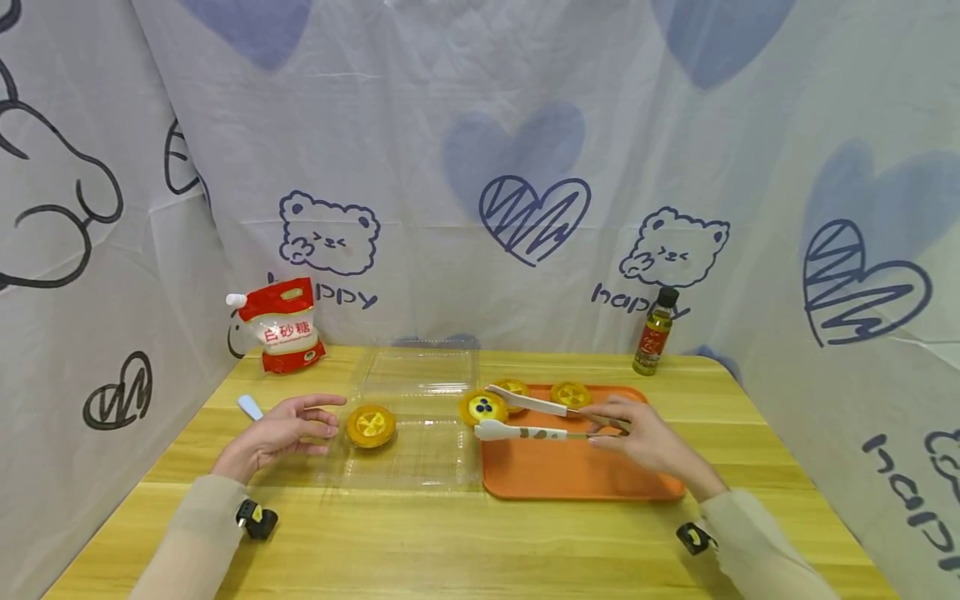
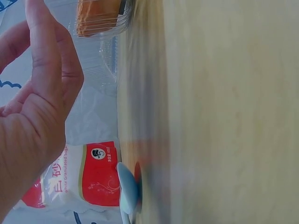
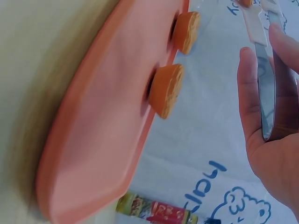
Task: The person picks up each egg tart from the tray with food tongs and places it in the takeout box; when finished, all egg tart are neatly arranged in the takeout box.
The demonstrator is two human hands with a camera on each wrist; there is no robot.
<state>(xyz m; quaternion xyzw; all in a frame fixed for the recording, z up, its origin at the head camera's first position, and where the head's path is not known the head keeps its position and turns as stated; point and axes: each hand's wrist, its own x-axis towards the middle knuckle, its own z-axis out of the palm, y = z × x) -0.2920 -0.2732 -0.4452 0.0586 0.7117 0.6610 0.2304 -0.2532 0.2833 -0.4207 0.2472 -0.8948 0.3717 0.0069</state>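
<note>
My right hand (image 1: 637,429) holds a pair of tongs (image 1: 543,433) with white tips and metal arms. Between the tips is a tart with dark berries (image 1: 484,407), over the seam of the tray and the clear plastic container (image 1: 420,475). My left hand (image 1: 288,429), fingers loosely bent and holding nothing, hovers at the container's left side. Inside the container sits a tart with a yellow pattern (image 1: 371,426). Two more tarts rest on the orange tray (image 1: 577,479): a right-hand tart (image 1: 570,395) and a left-hand tart (image 1: 516,388) partly hidden by the tongs.
A red and white sugar bag (image 1: 288,329) stands at the back left. At the back right is an oil bottle (image 1: 653,333) with a black cap. Behind the left hand a pale blue handle (image 1: 250,407) shows. A printed curtain (image 1: 435,283) surrounds the wooden table (image 1: 420,542).
</note>
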